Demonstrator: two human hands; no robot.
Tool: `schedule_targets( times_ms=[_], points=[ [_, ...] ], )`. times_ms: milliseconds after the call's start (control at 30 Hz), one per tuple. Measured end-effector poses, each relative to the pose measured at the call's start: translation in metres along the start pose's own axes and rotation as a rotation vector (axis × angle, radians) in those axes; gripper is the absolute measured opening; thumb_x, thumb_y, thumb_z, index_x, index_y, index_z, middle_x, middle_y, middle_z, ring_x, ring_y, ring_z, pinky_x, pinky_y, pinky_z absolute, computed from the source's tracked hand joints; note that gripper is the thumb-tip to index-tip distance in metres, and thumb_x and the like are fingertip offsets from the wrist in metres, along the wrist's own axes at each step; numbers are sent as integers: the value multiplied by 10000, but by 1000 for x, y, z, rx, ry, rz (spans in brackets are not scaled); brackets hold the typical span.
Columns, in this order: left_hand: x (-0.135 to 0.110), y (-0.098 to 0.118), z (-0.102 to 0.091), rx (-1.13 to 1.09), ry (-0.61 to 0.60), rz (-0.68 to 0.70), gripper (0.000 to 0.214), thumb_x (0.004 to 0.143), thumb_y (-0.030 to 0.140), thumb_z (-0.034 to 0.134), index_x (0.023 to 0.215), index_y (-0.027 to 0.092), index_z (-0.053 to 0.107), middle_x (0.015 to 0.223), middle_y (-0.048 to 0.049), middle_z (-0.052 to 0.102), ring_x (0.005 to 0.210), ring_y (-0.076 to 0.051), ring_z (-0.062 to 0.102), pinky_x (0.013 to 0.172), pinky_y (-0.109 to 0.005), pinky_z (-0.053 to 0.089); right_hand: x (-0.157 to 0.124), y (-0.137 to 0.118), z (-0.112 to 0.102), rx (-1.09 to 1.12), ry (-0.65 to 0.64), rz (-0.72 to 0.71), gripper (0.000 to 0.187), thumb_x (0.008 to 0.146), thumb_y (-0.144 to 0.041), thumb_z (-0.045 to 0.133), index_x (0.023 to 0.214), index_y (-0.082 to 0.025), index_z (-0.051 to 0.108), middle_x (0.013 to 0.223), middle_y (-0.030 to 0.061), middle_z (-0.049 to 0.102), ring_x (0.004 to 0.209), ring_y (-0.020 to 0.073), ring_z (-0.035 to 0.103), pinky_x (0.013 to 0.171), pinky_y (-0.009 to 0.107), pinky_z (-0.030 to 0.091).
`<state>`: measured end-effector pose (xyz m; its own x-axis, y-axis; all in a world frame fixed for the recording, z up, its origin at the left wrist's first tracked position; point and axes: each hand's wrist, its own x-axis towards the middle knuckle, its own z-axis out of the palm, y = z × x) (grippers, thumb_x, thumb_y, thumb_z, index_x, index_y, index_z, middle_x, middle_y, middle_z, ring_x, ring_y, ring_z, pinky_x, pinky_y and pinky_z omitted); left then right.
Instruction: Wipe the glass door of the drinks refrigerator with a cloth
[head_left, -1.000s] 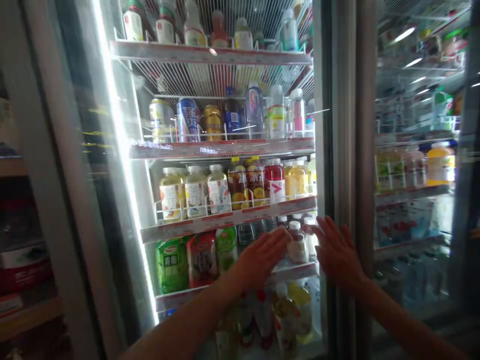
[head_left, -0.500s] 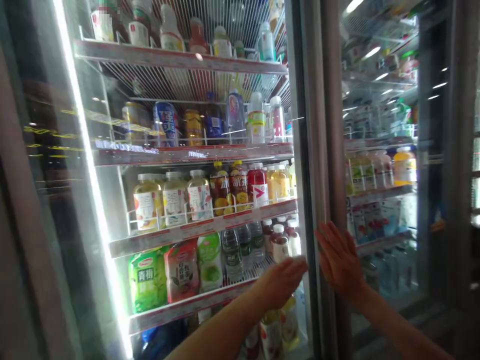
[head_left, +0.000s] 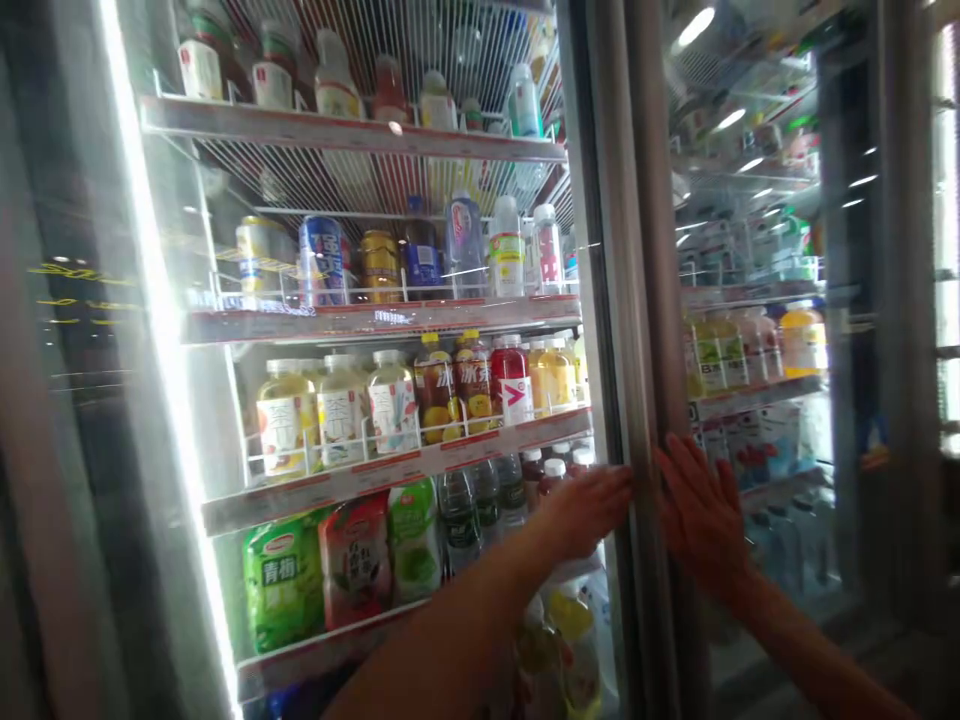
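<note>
Two upright metal door frames of a glass-fronted drinks fridge (head_left: 654, 330) meet in front of me. My left hand (head_left: 589, 508) reaches across the left pane, fingers stretched toward the edge of the left door frame. Its fingertips are at that edge; whether they hook around it I cannot make out. My right hand (head_left: 701, 520) lies flat with fingers extended against the right door frame, just beside the seam. Behind the left hand, dark-capped water bottles (head_left: 459, 520) and white-capped bottles (head_left: 553, 475) stand on a shelf, partly covered by my arm.
Behind the left glass are tea bottles (head_left: 285, 420), a red bottle (head_left: 511, 380), a blue can (head_left: 322, 260) and a green snack bag (head_left: 283, 580). A bright light strip (head_left: 161, 330) runs down the left side. More drinks, including an orange bottle (head_left: 802, 340), show through the right door.
My left hand has moved right, its fingertips now at the door frame's edge. My right hand has shifted slightly right. The view has moved a little.
</note>
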<state>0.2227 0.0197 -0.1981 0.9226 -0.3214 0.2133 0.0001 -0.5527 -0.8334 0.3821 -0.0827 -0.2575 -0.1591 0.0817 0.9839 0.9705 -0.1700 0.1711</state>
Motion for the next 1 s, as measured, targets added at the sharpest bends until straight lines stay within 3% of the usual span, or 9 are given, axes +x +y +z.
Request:
schedule_targets(
  times_ms=[133,300,467,600,633,767,800,933,1000],
  points=[
    [12,-34,-15,34,45,-279,495,887,231,446,1365,104,438,1520,-105,323,1434,-261,215,1138,-434,230,5,2,-1,16,34,50,656,887,-174,433,1496,-266,207,1523,74,325,1407,245,302,1167,467,203],
    [9,-54,-25,55,51,-29,377,920,221,392,1249,150,563,1450,-40,451,1402,-212,304,1148,-360,246,14,2,-2,29,53,28,656,888,-164,426,1496,-270,204,1520,67,335,1404,230,312,1174,456,197],
    [4,-80,-44,117,84,-312,455,923,196,372,1365,116,443,1503,-67,362,1424,-238,243,1156,-409,249,32,4,1,28,101,7,641,885,-157,442,1488,-229,237,1519,96,334,1414,230,290,1173,452,193],
    [-2,-96,-57,79,6,-15,411,932,244,379,1307,149,515,1452,-13,448,1401,-199,300,1148,-338,274,49,3,5,31,114,11,637,887,-159,438,1487,-237,238,1499,104,371,1407,233,308,1159,465,218],
    [-3,-101,-61,87,8,-36,416,935,226,364,1321,151,500,1458,-7,440,1403,-196,297,1149,-342,274,54,2,6,35,117,14,637,890,-163,436,1488,-242,233,1496,103,377,1406,233,310,1155,469,225],
    [-3,-123,-74,166,96,-437,470,925,148,333,1388,126,405,1523,-58,325,1436,-235,199,1162,-419,240,72,-2,12,43,129,36,636,895,-181,433,1490,-245,219,1495,107,379,1407,243,308,1142,490,244],
    [-3,-126,-77,170,83,-432,466,925,154,338,1385,127,408,1525,-62,320,1439,-235,187,1164,-418,236,76,-4,14,45,128,39,635,896,-186,432,1491,-244,217,1493,108,381,1408,245,304,1141,492,246],
    [-8,-139,-85,154,-26,-120,451,942,183,319,1383,155,413,1491,-16,390,1425,-182,236,1163,-355,247,91,-13,20,64,138,28,628,902,-197,427,1490,-244,213,1476,107,411,1411,234,299,1141,477,252],
    [-14,-148,-90,193,53,-263,468,938,175,316,1399,145,390,1494,-34,383,1425,-192,237,1162,-375,255,97,-17,22,72,154,30,625,901,-194,426,1488,-249,217,1475,105,413,1410,230,304,1142,472,253]
  ],
)
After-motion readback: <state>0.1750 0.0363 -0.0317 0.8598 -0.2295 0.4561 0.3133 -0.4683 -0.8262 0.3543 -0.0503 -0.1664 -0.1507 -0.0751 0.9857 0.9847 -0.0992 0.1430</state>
